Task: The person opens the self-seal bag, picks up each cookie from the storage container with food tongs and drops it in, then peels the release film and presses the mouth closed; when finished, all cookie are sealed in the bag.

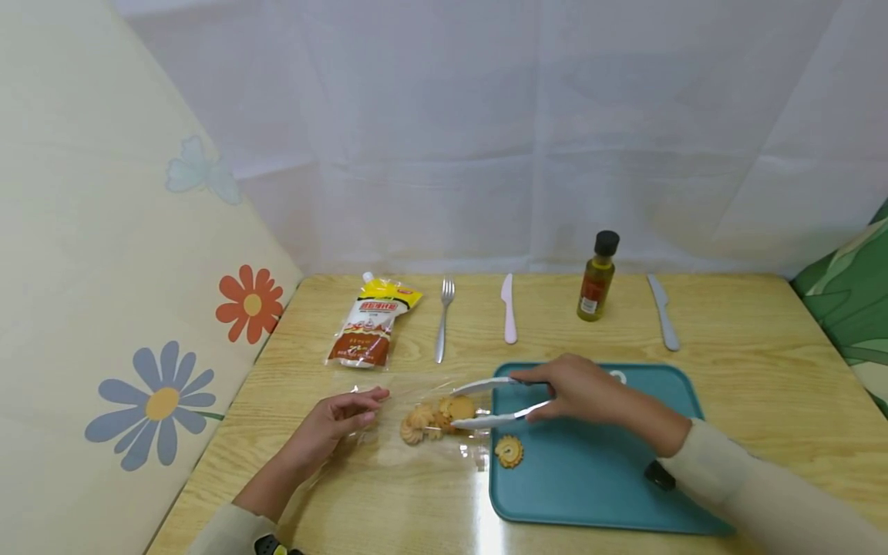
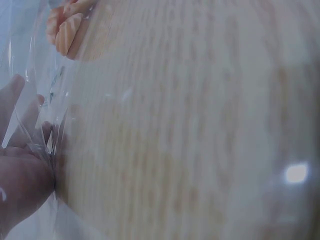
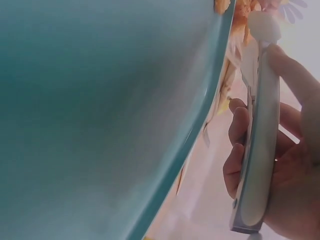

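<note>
A clear plastic bag [image 1: 388, 455] with several ridged cookies [image 1: 419, 420] inside lies left of the teal tray [image 1: 597, 501]. My left hand [image 1: 340, 424] holds the bag's left end between thumb and fingers; film partly covers that hand in the left wrist view. With my right hand [image 1: 579, 389] I grip a pair of tongs [image 1: 486, 422], also seen in the right wrist view as pale tongs [image 3: 260, 130]. Their arms stand apart, tips reaching over the bag's right part by the cookies. Whether the tips touch a cookie I cannot tell. One round cookie [image 1: 509, 452] lies on the tray's left edge.
Along the back stand or lie a spouted pouch [image 1: 371, 324], a fork [image 1: 445, 320], a pink knife [image 1: 509, 308], a dark-capped bottle [image 1: 597, 285] and a grey knife [image 1: 664, 312]. A small black object [image 1: 659, 475] shows on the tray beside my right sleeve.
</note>
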A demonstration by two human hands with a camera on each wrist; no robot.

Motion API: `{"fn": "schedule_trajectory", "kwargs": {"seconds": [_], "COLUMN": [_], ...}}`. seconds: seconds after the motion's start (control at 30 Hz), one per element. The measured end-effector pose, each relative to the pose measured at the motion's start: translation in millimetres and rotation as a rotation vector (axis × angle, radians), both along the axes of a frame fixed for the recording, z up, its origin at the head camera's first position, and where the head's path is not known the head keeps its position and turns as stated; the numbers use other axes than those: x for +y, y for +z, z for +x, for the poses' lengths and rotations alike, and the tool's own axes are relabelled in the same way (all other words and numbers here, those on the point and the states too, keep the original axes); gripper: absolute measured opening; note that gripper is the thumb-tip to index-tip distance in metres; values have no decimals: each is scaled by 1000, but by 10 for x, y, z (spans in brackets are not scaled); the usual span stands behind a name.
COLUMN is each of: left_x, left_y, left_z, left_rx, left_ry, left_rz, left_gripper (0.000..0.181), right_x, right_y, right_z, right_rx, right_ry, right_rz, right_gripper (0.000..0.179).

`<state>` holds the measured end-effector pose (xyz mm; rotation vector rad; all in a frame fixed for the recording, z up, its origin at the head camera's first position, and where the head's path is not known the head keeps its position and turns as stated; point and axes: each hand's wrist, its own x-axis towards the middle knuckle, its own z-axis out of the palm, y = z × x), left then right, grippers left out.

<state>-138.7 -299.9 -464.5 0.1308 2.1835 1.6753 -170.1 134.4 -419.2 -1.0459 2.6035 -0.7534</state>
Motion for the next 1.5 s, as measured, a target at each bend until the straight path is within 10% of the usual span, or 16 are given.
{"fn": "schedule_trajectory", "kwargs": {"seconds": [1.5], "left_x": [5], "left_y": [14], "left_z": [2], "left_rx": [4], "left_ry": [-4], "left_rz": [3], "left_gripper": [34], "right_x": [-192], "right_y": [-34], "right_z": [28], "right_rx": [9], "right_ry": [-16], "right_rz": [-25], "right_gripper": [68]}}
